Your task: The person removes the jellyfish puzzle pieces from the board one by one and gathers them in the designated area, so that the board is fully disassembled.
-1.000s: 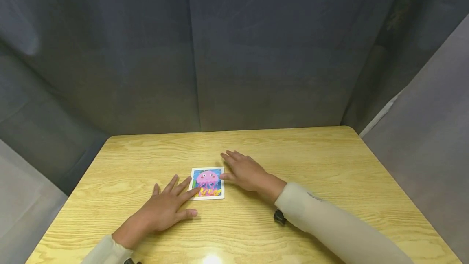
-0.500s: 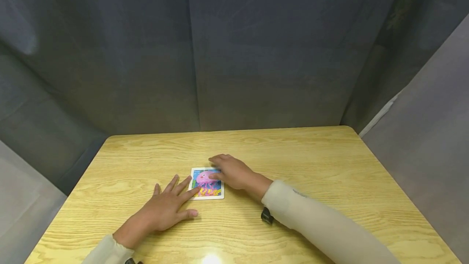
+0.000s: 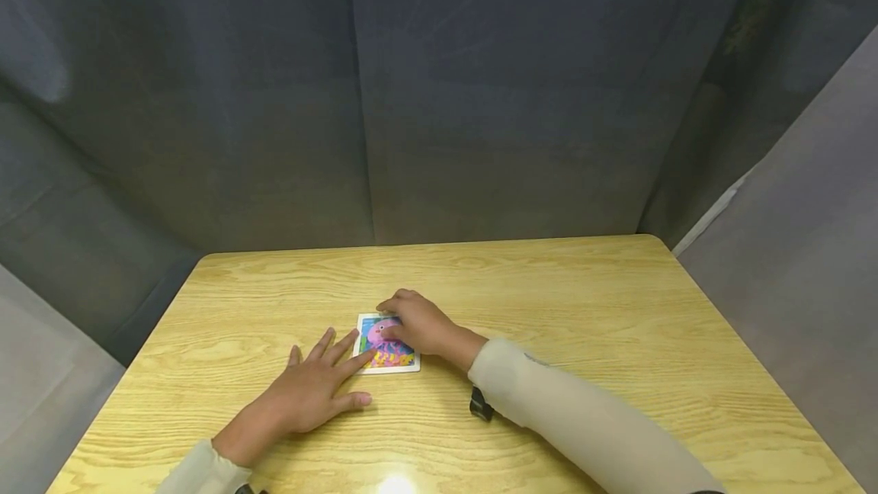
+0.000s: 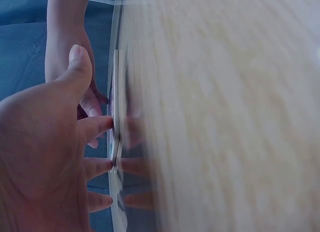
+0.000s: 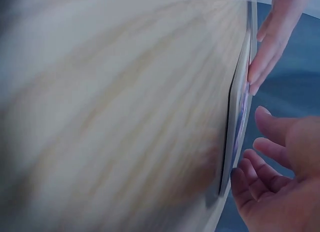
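Note:
A thin square board (image 3: 400, 361) with a white border lies on the table, its picture a pink jellyfish over yellow and pink shapes on blue. My left hand (image 3: 305, 395) is spread out, index fingertip on the lower left of the picture and middle fingertip at the left border. From the right, my right hand (image 3: 427, 326) reaches over the board's upper right part, covering that corner. In the right wrist view its bent fingers (image 5: 242, 189) are beside the edge of the board (image 5: 234, 127), thumb apart from them, nothing pinched between.
The wooden table (image 3: 549, 288) has rounded far corners. Behind it hangs a dark grey cloth (image 3: 494, 97), with a paler cloth (image 3: 802, 250) along the right side. A bright light reflection shows near the table's front.
My right hand has moved left from beside the board to over its upper right part, and its fingers have bent more. The left hand and the board have stayed put.

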The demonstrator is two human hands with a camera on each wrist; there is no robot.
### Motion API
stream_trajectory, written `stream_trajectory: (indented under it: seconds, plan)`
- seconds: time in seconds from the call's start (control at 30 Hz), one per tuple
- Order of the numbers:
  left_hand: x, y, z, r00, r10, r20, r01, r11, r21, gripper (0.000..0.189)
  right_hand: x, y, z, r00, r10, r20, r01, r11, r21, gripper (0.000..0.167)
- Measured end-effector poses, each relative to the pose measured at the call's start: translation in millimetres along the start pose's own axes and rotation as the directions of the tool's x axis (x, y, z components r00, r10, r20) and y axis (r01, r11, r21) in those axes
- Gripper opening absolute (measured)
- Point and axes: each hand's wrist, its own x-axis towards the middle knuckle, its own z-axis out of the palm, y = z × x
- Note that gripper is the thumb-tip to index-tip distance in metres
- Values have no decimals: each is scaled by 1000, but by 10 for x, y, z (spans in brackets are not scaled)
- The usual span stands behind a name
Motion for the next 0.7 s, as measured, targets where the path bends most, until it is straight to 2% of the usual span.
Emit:
stream_trajectory:
  seconds: [0.37, 0.7]
  plan:
    - [-6, 11, -3, 1000, -11, 13, 11, 1000, -10, 73, 121, -2, 80, 998, 59, 9, -59, 993, 105, 42]
    - [-7, -37, 9, 1000, 27, -14, -27, 999, 23, 55, 193, 13, 120, 995, 97, 19, -98, 983, 154, 28]
